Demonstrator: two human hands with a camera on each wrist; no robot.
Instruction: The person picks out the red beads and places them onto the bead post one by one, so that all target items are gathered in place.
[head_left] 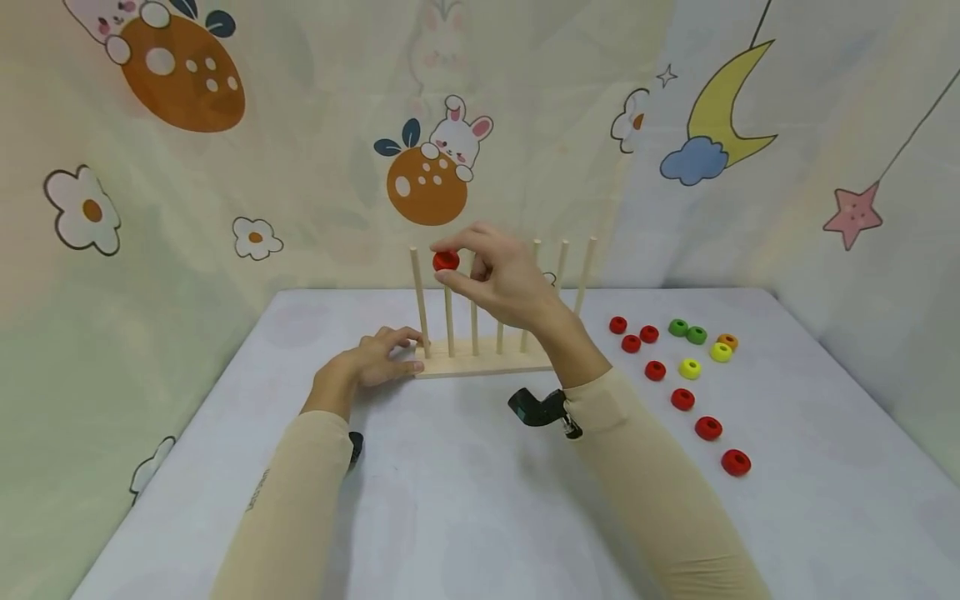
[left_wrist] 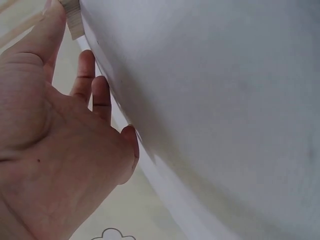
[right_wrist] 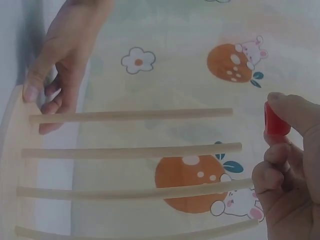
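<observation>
At the head view's centre, the right hand [head_left: 504, 279] pinches a red bead [head_left: 446, 261] above the wooden peg rack [head_left: 480, 365], whose left end the left hand [head_left: 377, 358] grips; more coloured beads [head_left: 655, 372] lie on the counter [head_left: 450, 492], right of centre.

Past the right hand [head_left: 504, 279], I see a pale printed cloth [head_left: 322, 100] hanging as a wall. Just above that hand a white rabbit [head_left: 456, 140] peeks over an orange fruit [head_left: 427, 198]; a bigger fruit [head_left: 183, 79] is printed far up and to the hand's left. Up to its right hangs a yellow moon [head_left: 720, 104] with a blue cloud [head_left: 693, 162], and farther right a pink star [head_left: 853, 215] dangles on a drawn string. Up and left of the left hand [head_left: 378, 357] are a small daisy [head_left: 257, 238] and, farther off, a larger flower [head_left: 84, 210]. Below both hands spreads a white tabletop [head_left: 450, 500].
</observation>
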